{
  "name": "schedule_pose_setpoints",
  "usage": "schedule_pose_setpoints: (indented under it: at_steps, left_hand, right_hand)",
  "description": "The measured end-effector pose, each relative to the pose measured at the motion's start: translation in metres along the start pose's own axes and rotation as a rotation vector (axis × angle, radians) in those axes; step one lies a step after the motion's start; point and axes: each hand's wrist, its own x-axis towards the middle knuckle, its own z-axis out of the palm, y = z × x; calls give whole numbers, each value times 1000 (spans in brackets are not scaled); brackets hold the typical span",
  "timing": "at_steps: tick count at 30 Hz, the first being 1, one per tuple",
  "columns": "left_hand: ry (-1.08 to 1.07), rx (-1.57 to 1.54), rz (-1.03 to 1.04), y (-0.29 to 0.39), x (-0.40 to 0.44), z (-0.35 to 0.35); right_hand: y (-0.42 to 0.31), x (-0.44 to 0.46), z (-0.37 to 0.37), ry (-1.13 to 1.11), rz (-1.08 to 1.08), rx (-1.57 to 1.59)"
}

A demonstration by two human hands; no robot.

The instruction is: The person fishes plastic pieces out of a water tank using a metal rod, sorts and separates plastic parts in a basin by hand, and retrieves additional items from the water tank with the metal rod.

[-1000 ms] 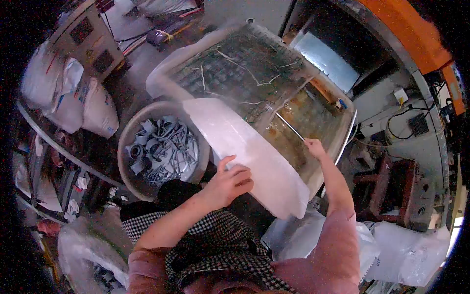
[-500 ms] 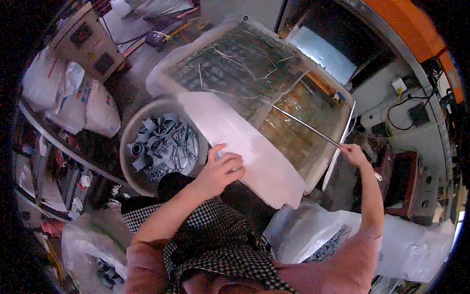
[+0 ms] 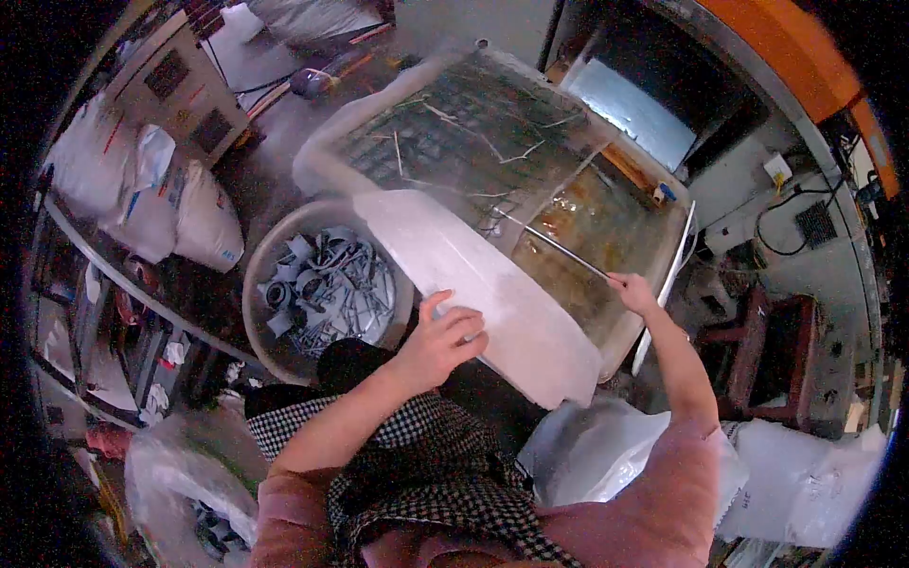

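My right hand (image 3: 632,292) is closed round the end of a thin metal rod (image 3: 568,252), which reaches up and left over a water-filled tank (image 3: 620,352). The rod's far end lies near the divider between the dark, netted part and the brownish part of the tank. My left hand (image 3: 441,339) rests at the near edge of a long white board (image 3: 492,293), its fingers apart and curved. That board slants across the tank's near side. Left of it stands a round tub (image 3: 258,317) with grey plastic pieces (image 3: 327,284) inside.
White sacks (image 3: 204,222) lie at the left beside a metal rail (image 3: 142,293). Plastic bags (image 3: 601,450) are near my right arm. At the right are a reddish-brown frame (image 3: 781,364) and a grey machine with cables (image 3: 776,170). A light blue panel (image 3: 632,114) stands behind the tank.
My right hand moved out to the right with the rod, then came back left toward the tank. The left hand has stayed by the board with only slight shifts.
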Motion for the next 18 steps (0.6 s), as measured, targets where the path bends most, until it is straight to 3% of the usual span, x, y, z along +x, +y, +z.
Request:
schedule_pose_setpoints:
  at_steps: [8, 13, 15, 16, 18]
  left_hand:
    - [-11, -16, 5, -3, 1, 0]
    - [-75, 4, -12, 6, 15, -5]
    - [18, 176, -6, 16, 23, -12]
    - [24, 190, -32, 21, 25, -19]
    - [81, 239, -146, 29, 23, -39]
  right_hand:
    - [-51, 56, 36, -24, 73, 121]
    - [-24, 48, 29, -9, -113, -58]
    - [-11, 35, 24, -241, 6, -121]
    - [-3, 29, 23, -253, -19, -132]
    - [25, 19, 34, -306, -276, -154]
